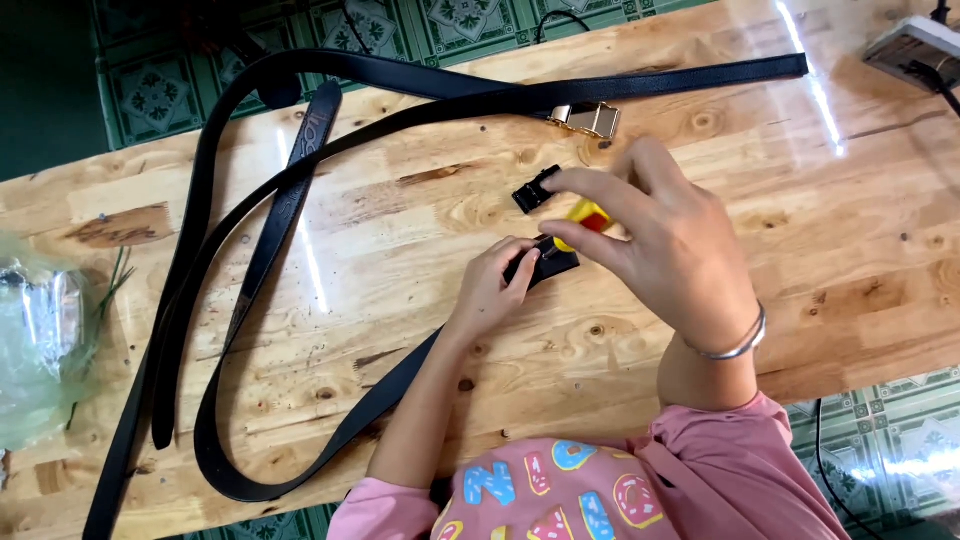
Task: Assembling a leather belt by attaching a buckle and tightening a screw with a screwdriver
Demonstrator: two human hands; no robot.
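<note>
Near the middle of the wooden table (400, 290), the end of a black belt (395, 385) with its small black clasp (552, 258) is pinched under the closed fingertips of the left hand (492, 285), its forearm rising from the near edge. Over it the right hand (665, 235), a silver bangle (735, 345) on the wrist, bends downward with fingers closed on a small yellow-and-red tool (585, 218); another black clasp part (535, 190) lies just beyond. A clear plastic bag (35, 345) lies at the far left edge, a gold buckle (588, 118) on another black strap (450, 85) sits farther back, and a white power strip (915, 48) occupies the far right corner.
</note>
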